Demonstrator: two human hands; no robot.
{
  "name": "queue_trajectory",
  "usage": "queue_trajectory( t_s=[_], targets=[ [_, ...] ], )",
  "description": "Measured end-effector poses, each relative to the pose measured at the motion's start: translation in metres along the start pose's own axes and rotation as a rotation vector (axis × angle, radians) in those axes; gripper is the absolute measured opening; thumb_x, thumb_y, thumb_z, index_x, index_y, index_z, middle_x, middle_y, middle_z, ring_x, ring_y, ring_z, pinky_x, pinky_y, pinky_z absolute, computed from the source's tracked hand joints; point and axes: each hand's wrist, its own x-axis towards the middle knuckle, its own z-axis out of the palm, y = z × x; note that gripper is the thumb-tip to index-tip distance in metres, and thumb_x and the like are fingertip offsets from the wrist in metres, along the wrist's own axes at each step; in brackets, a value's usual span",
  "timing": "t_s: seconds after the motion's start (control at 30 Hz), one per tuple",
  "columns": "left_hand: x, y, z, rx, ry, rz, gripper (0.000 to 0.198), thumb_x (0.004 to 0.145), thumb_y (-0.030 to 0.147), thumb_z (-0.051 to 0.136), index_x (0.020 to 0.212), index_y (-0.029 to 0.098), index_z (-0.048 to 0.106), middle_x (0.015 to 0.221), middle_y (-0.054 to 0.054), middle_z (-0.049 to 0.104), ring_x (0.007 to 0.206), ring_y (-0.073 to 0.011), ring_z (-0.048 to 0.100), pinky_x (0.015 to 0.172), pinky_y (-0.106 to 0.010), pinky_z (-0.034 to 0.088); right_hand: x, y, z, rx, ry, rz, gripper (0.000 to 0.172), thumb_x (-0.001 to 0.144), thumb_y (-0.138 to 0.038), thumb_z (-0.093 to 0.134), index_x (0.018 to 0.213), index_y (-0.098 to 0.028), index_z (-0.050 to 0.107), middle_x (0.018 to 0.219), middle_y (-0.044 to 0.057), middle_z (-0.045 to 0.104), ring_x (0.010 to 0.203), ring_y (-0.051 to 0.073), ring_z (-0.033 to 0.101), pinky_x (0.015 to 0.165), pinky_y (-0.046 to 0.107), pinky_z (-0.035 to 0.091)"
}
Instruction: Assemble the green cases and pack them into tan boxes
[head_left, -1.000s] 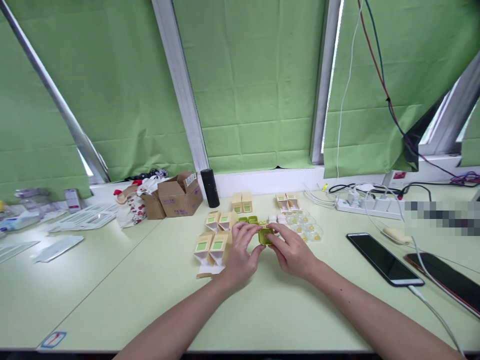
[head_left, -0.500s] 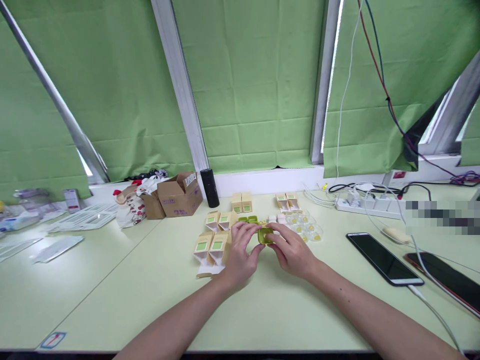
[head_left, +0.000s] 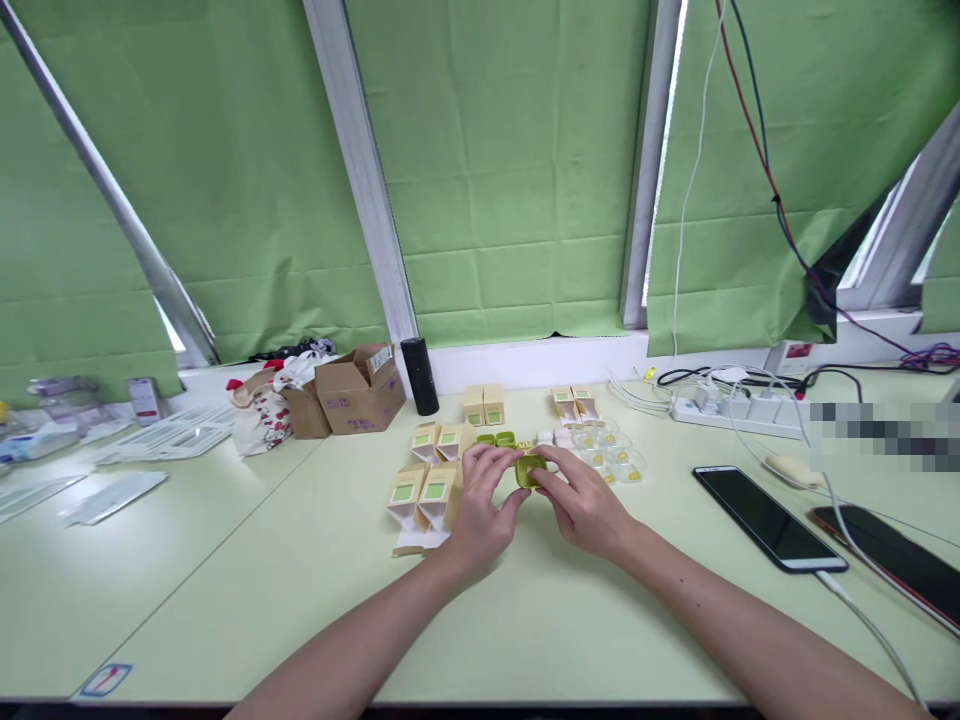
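Note:
A small green square case is held just above the table between both hands. My left hand pinches it along the left side, thumb below and fingers above. My right hand grips its right side, with a fingertip at its hollow face. Just beyond lie two more green cases, some small white pieces and several clear plastic cups with yellow spots. Beside my left hand stand several cream cartons with green labels, their near flaps folded out.
More cartons stand farther back, near a black bottle and an open cardboard box. To the right are two phones with cables and a power strip. Clear plastic packaging lies on the left.
The fingers of my right hand have shifted slightly against the green case, at its lower right side. Everything else stays where it was.

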Motion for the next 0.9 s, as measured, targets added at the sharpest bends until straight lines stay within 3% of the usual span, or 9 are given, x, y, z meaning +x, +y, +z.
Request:
queue_trajectory(
  t_s=[0.2, 0.4, 0.53, 0.77, 0.9],
  targets=[
    [0.0001, -0.001, 0.0008, 0.006, 0.011, -0.002, 0.041, 0.096, 0.019, 0.072, 0.135, 0.029, 0.067, 0.128, -0.01, 0.07, 0.13, -0.0318, 0.051, 0.111, -0.055, 0.048, -0.001, 0.002, 0.0009, -0.05, -0.027, -0.029, 0.044, 0.101, -0.003, 0.043, 0.137, -0.023, 0.059, 0.141, 0.021, 0.059, 0.129, 0.035, 0.062, 0.091, 0.053, 0.065],
    [-0.0002, 0.0005, -0.0006, -0.002, -0.003, -0.016, 0.04, 0.097, 0.02, 0.071, 0.136, 0.029, 0.067, 0.129, -0.01, 0.069, 0.131, -0.0316, 0.051, 0.112, -0.054, 0.047, 0.0011, 0.0, -0.0003, -0.049, -0.033, -0.01, 0.035, 0.102, -0.007, 0.047, 0.13, -0.021, 0.061, 0.138, 0.021, 0.061, 0.125, 0.034, 0.064, 0.091, 0.05, 0.064],
    [-0.0001, 0.001, -0.0005, 0.0, -0.008, -0.018, 0.042, 0.097, 0.021, 0.071, 0.138, 0.029, 0.066, 0.131, -0.01, 0.068, 0.132, -0.0309, 0.05, 0.113, -0.054, 0.047, 0.0026, -0.0012, -0.0007, -0.023, -0.028, 0.005, 0.039, 0.103, -0.006, 0.047, 0.136, -0.021, 0.059, 0.137, 0.02, 0.062, 0.122, 0.032, 0.065, 0.091, 0.047, 0.064],
    [0.0003, -0.0011, 0.0, 0.007, -0.015, -0.018, 0.044, 0.098, 0.024, 0.071, 0.142, 0.029, 0.065, 0.131, -0.01, 0.069, 0.132, -0.031, 0.05, 0.113, -0.053, 0.047, 0.002, -0.001, -0.0011, 0.048, 0.001, 0.018, 0.04, 0.102, -0.006, 0.049, 0.137, -0.021, 0.061, 0.139, 0.02, 0.063, 0.128, 0.033, 0.065, 0.097, 0.049, 0.063],
    [0.0004, -0.0015, -0.0009, -0.005, -0.02, -0.019, 0.045, 0.1, 0.028, 0.069, 0.144, 0.027, 0.062, 0.133, -0.011, 0.069, 0.133, -0.0308, 0.049, 0.113, -0.053, 0.046, -0.0002, -0.0002, -0.0001, 0.104, -0.004, 0.104, 0.039, 0.105, -0.011, 0.049, 0.14, -0.024, 0.058, 0.142, 0.018, 0.064, 0.133, 0.031, 0.065, 0.105, 0.051, 0.061]
  ],
)
